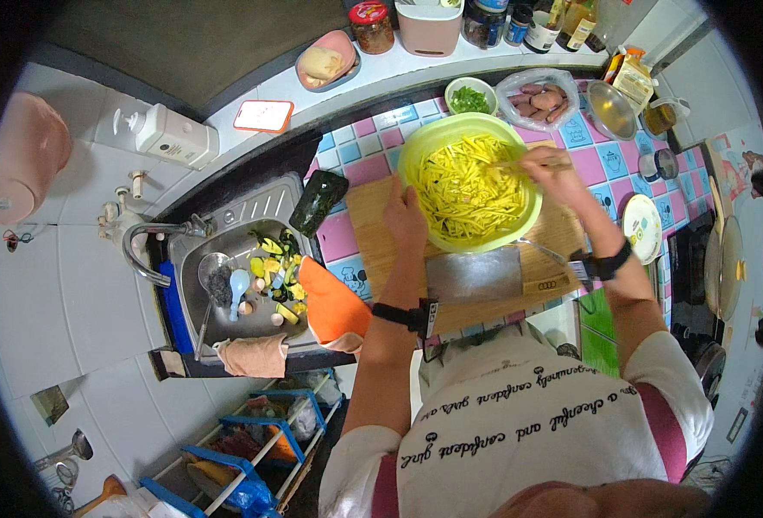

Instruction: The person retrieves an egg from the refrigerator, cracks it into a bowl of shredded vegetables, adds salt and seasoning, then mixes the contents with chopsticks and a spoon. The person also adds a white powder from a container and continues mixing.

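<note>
A light green plastic bowl [409,144] full of yellow shredded vegetable strips [465,194] stands on a wooden cutting board [375,239]. My left hand [405,213] grips the bowl's left rim. In my right hand [553,175] are thin sticks that look like chopsticks [517,167], their far ends among the strips. A cleaver's broad metal blade [475,274] lies flat on the board just below the bowl; its handle [543,251] reaches right, under my right forearm. Behind the bowl is a small white bowl of chopped green herbs [469,98].
At left, the steel sink [190,259] holds peels, eggshells, a strainer and a light blue spoon. An orange cloth [333,307] hangs over its edge. Sweet potatoes in a plastic bag [540,100], a metal bowl [611,110] and a white plate [642,228] stand at right.
</note>
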{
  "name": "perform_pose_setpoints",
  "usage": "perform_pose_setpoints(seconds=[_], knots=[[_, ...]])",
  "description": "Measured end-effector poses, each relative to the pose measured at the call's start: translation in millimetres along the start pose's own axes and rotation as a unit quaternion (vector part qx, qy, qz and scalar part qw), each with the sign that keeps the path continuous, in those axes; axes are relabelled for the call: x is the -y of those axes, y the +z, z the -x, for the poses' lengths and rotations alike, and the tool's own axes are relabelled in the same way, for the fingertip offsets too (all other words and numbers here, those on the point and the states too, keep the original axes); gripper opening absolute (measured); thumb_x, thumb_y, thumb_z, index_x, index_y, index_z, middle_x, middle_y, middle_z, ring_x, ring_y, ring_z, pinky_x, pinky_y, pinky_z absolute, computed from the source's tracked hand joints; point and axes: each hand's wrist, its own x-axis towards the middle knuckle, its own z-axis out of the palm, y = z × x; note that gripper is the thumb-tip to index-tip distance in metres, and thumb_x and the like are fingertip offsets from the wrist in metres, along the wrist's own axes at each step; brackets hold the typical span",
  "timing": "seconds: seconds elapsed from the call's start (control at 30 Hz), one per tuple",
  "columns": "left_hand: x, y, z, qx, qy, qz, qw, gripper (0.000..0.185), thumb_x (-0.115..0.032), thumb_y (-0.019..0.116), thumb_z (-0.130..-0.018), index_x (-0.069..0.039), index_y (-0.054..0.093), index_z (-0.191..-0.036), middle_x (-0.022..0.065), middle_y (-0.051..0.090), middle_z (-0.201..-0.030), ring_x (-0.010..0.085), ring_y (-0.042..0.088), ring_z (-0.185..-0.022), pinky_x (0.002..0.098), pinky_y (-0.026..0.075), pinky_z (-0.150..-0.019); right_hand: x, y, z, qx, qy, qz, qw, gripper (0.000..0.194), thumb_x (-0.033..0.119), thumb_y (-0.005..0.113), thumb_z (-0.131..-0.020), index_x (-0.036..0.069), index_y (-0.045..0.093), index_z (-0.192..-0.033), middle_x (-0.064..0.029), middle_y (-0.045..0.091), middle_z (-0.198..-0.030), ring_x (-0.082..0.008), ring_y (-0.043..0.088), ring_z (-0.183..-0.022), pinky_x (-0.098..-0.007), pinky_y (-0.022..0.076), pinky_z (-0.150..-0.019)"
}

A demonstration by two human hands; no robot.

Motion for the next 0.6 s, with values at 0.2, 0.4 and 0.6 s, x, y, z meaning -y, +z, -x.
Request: perform_pose_setpoints(seconds=[0.2, 0.4, 0.6], knots=[[1.8, 2.1, -1.8, -0.013, 0.039, 0.006, 0.999, 0.038, -0.010, 0.049, -0.084, 0.000, 0.045, -0.120, 0.0198, 0.059, -0.082, 0.0251, 0.058, -0.067, 0.0344, 0.044, -0.058, -5.8, 11.9, 2.5, 0.112, -0.037, -0.038, 0.992, 0.012, 0.011, 0.057, -0.080, -0.001, 0.063, -0.082, -0.0099, 0.062, -0.078, -0.0193, 0.057, -0.069, -0.0287, 0.0461, -0.063], [2.5, 1.5, -0.7, -0.008, 0.030, 0.008, 0.999, 0.039, -0.009, 0.049, -0.084, 0.000, 0.044, -0.121, 0.0195, 0.060, -0.084, 0.0265, 0.058, -0.069, 0.0347, 0.045, -0.062, -37.5, -37.8, -5.4, 0.128, -0.193, 0.131, 0.964, 0.012, 0.011, 0.060, -0.078, -0.001, 0.062, -0.081, -0.0108, 0.063, -0.078, -0.0166, 0.058, -0.070, -0.0284, 0.0459, -0.064], [-3.0, 2.2, 0.6, -0.026, 0.025, 0.015, 0.999, 0.039, -0.009, 0.049, -0.084, 0.002, 0.044, -0.120, 0.0208, 0.060, -0.089, 0.0276, 0.059, -0.076, 0.0337, 0.045, -0.066, -18.8, 11.3, 21.4, 0.217, -0.035, -0.107, 0.970, 0.013, 0.010, 0.058, -0.080, -0.002, 0.062, -0.080, -0.0079, 0.061, -0.071, -0.0123, 0.055, -0.060, -0.0244, 0.0446, -0.054]])
